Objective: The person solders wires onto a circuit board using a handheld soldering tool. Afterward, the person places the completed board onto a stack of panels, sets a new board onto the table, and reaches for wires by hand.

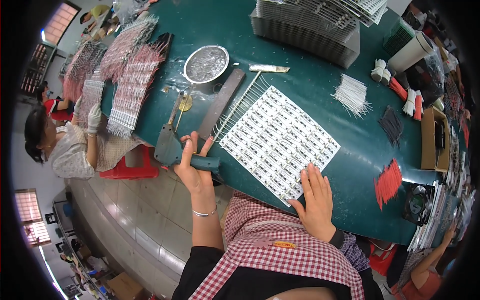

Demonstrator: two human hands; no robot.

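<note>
My left hand (196, 167) has its fingers around the handle of a dark green soldering gun (167, 145), whose metal tip points away from me. Its fingertips are close to thin white wires (240, 107) fanned along the left edge of a white panel. This panel (280, 142) is a square sheet of small circuit boards in rows and lies turned at an angle on the table. Resting flat across its near right corner is my right hand (316, 197), fingers stretched out. A brown bar (222, 102) lies left of the wires.
Beyond the panel are a round tin (206, 64) and a foil-wrapped stick (269, 68). White (351, 95), black (391, 125) and red wires (388, 183) lie to the right on the green table (350, 150). Stacked panels (305, 35) stand at the back. A co-worker (75, 135) sits left.
</note>
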